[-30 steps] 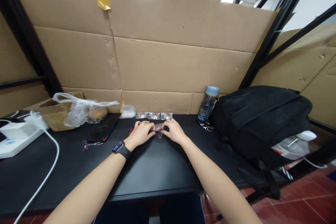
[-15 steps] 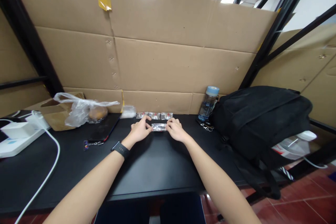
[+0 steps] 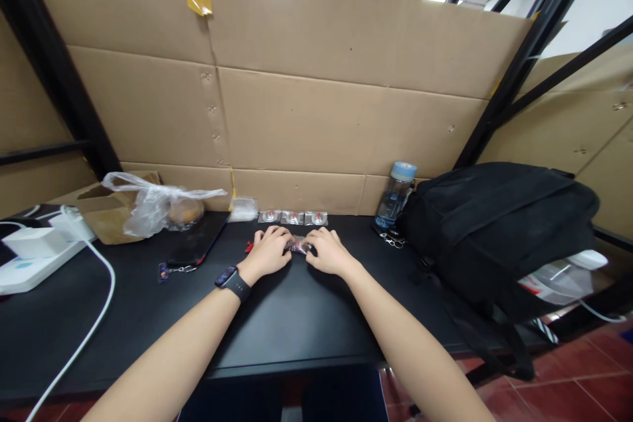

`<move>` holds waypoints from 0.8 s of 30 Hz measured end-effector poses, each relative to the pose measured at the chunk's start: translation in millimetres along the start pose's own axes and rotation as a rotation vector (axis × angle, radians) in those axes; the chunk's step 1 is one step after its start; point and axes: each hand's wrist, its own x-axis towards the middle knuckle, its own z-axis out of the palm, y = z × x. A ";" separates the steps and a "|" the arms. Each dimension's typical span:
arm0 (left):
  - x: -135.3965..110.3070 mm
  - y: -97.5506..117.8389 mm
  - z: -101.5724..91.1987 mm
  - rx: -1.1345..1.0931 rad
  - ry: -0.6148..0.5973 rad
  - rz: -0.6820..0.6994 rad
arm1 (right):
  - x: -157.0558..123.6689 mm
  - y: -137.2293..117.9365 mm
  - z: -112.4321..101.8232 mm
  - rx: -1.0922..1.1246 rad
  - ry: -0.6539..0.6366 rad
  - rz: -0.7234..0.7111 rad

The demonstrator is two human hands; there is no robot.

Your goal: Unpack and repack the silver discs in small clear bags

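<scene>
A small shiny clear plastic packet (image 3: 299, 245) with something reddish inside lies low over the black table, between my two hands. My left hand (image 3: 270, 252), with a dark watch on the wrist, has its fingers closed on the packet's left end. At the opposite end, my right hand (image 3: 328, 252) pinches it with thumb and fingers. Part of a small red thing (image 3: 250, 246) shows just beyond the left hand's outer edge; its kind is unclear. Behind the hands, three flat clear packets sit in a row: a left one (image 3: 270, 216), a middle one (image 3: 292, 217) and a right one (image 3: 316, 217).
Clear plastic bags (image 3: 243, 209) lie left of the row. Farther left are a dark pouch (image 3: 195, 241), a tied plastic bag (image 3: 165, 204) and a power strip (image 3: 44, 264) with a white cable. A water bottle (image 3: 395, 194) and black backpack (image 3: 499, 231) stand right. Cardboard (image 3: 297, 125) walls the back.
The packet between my hands has turned from a flat silvery look to one showing reddish contents. Both hands have drawn slightly closer together, and the red thing has come into sight by the left hand.
</scene>
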 end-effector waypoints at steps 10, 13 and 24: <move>3.4 -3.7 5.2 -0.036 0.077 -0.010 | 5.2 4.5 5.9 0.092 0.005 0.133; 6.5 -6.3 5.8 -0.094 0.122 -0.064 | 6.3 10.1 6.5 0.210 0.046 0.193; 10.4 -5.8 -9.7 -0.316 0.055 -0.214 | 11.4 27.6 20.5 0.742 0.165 0.261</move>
